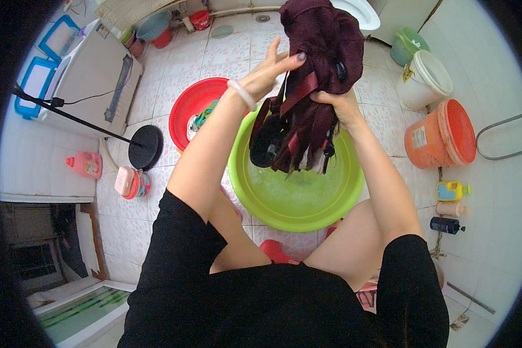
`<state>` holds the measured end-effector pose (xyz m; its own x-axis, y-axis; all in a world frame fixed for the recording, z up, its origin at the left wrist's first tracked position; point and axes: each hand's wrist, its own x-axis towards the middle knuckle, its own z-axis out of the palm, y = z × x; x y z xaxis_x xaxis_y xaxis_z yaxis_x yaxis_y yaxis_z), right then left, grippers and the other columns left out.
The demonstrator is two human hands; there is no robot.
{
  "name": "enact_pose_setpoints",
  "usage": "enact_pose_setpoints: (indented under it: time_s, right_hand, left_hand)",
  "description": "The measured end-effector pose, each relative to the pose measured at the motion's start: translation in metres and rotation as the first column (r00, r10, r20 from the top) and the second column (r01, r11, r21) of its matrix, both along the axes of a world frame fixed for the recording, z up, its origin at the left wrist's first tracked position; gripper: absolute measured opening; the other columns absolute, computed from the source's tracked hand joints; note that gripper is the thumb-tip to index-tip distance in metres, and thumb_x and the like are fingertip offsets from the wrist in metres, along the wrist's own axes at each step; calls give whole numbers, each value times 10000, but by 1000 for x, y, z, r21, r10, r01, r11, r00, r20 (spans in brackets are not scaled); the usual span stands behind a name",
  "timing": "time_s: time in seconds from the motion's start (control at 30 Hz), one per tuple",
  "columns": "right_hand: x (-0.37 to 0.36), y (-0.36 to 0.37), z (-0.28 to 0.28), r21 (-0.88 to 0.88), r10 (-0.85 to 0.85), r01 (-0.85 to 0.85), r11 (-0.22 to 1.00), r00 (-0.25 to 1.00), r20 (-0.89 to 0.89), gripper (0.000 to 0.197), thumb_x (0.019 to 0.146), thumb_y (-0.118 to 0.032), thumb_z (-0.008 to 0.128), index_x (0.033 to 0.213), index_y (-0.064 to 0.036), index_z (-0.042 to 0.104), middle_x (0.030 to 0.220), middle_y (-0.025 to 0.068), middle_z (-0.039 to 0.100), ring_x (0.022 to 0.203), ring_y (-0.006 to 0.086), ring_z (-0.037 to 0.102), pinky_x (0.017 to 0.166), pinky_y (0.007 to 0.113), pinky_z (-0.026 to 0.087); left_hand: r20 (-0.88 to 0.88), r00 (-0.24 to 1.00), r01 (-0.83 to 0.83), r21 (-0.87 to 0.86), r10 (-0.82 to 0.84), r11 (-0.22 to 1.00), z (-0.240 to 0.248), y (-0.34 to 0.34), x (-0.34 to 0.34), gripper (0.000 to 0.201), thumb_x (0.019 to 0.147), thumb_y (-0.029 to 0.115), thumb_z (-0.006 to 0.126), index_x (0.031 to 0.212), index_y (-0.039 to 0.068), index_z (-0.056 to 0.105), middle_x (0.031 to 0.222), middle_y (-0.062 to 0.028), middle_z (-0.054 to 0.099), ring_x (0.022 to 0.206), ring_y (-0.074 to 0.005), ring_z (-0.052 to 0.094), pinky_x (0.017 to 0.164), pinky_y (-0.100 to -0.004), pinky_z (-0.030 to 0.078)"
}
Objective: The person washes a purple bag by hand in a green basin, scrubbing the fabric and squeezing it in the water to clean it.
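Note:
A dark maroon backpack (325, 40) with hanging straps and a black mesh part is held up over a lime-green basin (296, 219). My right hand (341, 105) is closed on its lower right side, thumb pressed on the cloth. Beside its left edge, my left hand (271, 68) has its fingers spread, and one fingertip touches the fabric. A white band circles my left wrist. Cloudy water covers the basin's bottom, and the straps dangle above it.
To the left is a red basin (180, 110) with small items inside. A black round stand base (145, 147) and a white washing machine (90, 75) are farther left. On the right are an orange bucket (432, 144), a white bucket (414, 81) and several bottles (449, 191).

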<state>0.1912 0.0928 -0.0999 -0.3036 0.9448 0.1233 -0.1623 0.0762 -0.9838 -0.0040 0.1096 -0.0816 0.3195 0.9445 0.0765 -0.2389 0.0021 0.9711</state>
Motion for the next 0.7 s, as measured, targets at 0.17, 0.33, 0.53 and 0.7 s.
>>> enact_pose_setpoints:
  time_s: [0.17,0.33,0.53,0.7]
  right_hand:
    - [19,4,15,-1,-3,3,1000,997,-78,489,617,-42,685,1082,-10,536,1010,73,587,914,200,565,865,335,432]
    - [21,3,33,-76,9,-19,997,991,-135,465,628,-36,668,1073,-8,537,989,70,589,901,201,569,845,334,444]
    - [12,5,32,-88,-59,49,995,991,-121,425,629,-43,648,1038,-5,539,947,70,585,857,197,570,799,323,461]
    - [4,6,38,-123,-116,91,988,969,-217,364,606,-33,639,958,27,570,888,91,604,790,197,581,731,305,470]
  left_hand:
    - [-553,825,180,66,-114,982,-26,-10,-22,1160,678,559,677,1403,114,-111,1433,-258,118,1346,-319,115,1080,-408,130]
    - [-498,845,257,63,-193,964,-24,-16,-4,1254,617,537,739,1386,35,-115,1426,-252,126,1325,-329,179,1077,-367,162]
    - [-432,878,256,61,-206,965,-14,-26,27,1129,666,424,753,1393,41,-20,1397,-160,233,1292,-248,229,1078,-352,172]
    - [-332,933,161,38,-140,986,-9,-33,45,1200,586,394,814,1366,-17,-1,1386,-185,229,1287,-255,257,1071,-351,215]
